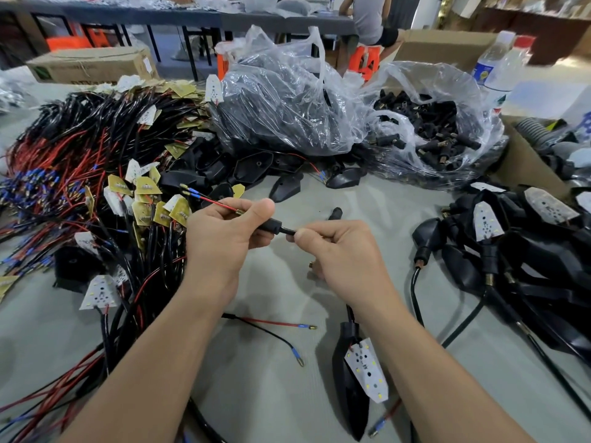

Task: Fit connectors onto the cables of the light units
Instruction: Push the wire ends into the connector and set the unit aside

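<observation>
Black connector (pixel 272 225) | left hand (pixel 224 233) grips it | right hand (pixel 339 251) pinches black cable (pixel 288 232)

**Both hands on one connector over the middle of the worktop**

The left hand (pixel 224 231) grips a black connector (pixel 274 225), thumb on top and fingers (pixel 220 215) curled under it. Thin red and black leads (pixel 204 197) with blue-sleeved terminals run out past the thumb towards the left edge. The right hand (pixel 335 251) pinches the black cable (pixel 288 232) just where it leaves the connector. A light unit (pixel 355 378) with a white LED board lies near the front edge of the grey worktop (pixel 256 398). A heap of wired LED boards (pixel 80 148) fills the left side. An open plastic bag of black connectors (pixel 431 123) sits along the far edge, and a pile of black light units (pixel 511 251) lies by the right edge.
</observation>
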`<action>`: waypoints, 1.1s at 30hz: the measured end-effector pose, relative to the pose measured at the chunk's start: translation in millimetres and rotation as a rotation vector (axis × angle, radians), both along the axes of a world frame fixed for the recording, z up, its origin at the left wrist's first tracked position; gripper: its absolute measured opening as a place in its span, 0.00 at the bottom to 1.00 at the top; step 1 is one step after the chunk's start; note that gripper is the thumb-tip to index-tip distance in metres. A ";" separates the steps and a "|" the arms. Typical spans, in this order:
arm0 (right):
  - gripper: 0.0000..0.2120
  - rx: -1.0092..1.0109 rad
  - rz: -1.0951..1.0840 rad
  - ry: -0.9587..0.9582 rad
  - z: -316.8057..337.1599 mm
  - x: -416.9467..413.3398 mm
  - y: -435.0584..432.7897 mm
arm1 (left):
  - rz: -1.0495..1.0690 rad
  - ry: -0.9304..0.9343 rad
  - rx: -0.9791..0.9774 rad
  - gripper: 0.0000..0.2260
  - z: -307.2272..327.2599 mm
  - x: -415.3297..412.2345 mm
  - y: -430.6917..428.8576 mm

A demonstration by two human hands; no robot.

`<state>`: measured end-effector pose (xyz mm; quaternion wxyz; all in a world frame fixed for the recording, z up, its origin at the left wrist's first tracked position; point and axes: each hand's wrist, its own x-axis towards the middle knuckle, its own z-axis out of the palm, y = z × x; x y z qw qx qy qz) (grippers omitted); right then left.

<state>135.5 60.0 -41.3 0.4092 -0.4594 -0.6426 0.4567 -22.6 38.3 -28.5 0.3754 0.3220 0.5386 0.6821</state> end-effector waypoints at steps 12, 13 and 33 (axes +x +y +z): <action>0.10 -0.018 -0.092 0.014 1.7 6.1 8.0 | -0.424 -0.158 -0.058 0.07 0.7 -12.5 -1.9; 0.11 -0.006 -0.072 0.017 1.7 7.0 7.8 | -0.418 -0.153 -0.060 0.07 1.1 -11.5 -2.4; 0.07 0.003 -0.151 0.081 9.6 9.1 6.0 | -0.429 -0.423 0.074 0.13 7.8 4.1 -5.6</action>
